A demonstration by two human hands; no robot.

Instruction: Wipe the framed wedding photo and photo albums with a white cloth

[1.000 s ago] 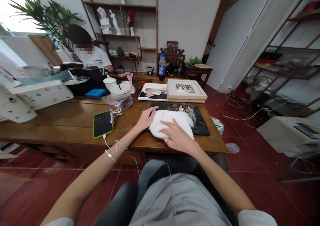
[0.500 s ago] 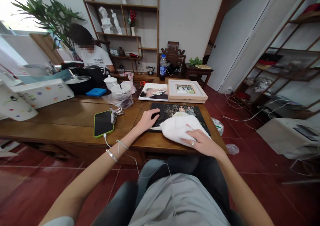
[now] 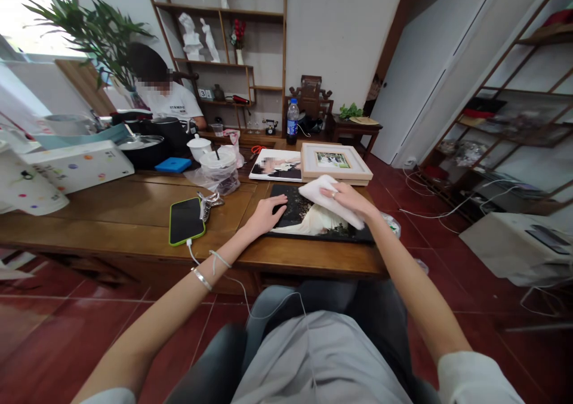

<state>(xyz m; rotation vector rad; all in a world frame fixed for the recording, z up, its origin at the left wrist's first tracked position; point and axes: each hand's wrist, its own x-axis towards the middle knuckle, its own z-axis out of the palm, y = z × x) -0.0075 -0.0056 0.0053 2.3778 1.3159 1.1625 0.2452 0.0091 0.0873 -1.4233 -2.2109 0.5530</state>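
Observation:
A dark wedding photo panel (image 3: 290, 213) lies flat near the table's front edge, a white dress showing in its lower part. My left hand (image 3: 268, 212) rests on the panel's left edge, fingers stretched out. With my right hand (image 3: 351, 198) I hold a white cloth (image 3: 319, 192) over the upper right of the panel, hiding that part of the picture. The fingers lie over the cloth, and its lower corner hangs down to the right. Just behind the panel are a light wooden frame (image 3: 358, 159) and another photo panel (image 3: 273, 168).
On the wooden table (image 3: 134, 213) to the left lies a phone (image 3: 187, 220) with a cable plugged in. Behind it stand a plastic-wrapped cup (image 3: 219, 164), a blue box (image 3: 173, 165) and a white lidded cup (image 3: 198, 147). A bottle (image 3: 292, 122) stands at the back. Another person (image 3: 172, 102) sits across.
My right hand has moved the cloth away from me, from the panel's near right part to its far right, uncovering the white dress. My left hand has stayed in place.

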